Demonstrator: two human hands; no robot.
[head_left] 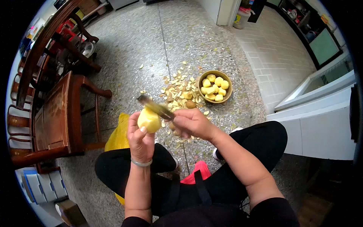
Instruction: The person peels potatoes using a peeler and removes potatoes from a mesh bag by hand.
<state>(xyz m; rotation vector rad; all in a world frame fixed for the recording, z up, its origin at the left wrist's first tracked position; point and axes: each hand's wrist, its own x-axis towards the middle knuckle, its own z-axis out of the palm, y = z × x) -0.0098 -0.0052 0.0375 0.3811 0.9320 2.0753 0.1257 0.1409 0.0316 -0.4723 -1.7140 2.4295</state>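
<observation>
My left hand (pixel 139 138), with a pale bracelet on its wrist, holds a yellow peeled potato (pixel 149 121) from below and the side. In my right hand (pixel 194 123) is a knife (pixel 155 107), its dark blade smeared by motion and lying against the top of the potato. Beneath both hands, potato peelings (pixel 176 92) are scattered over the floor, with a brown potato (pixel 191 104) among them. A round woven basket (pixel 231 92) holding several peeled potatoes (pixel 218 80) stands just beyond, to the right.
A wooden chair (pixel 56 117) stands at my left, beside a yellow bag (pixel 119 134). Something bright pink (pixel 200 170) lies between my bent legs. At the right are a white door frame (pixel 321 87) and a white panel (pixel 321 136).
</observation>
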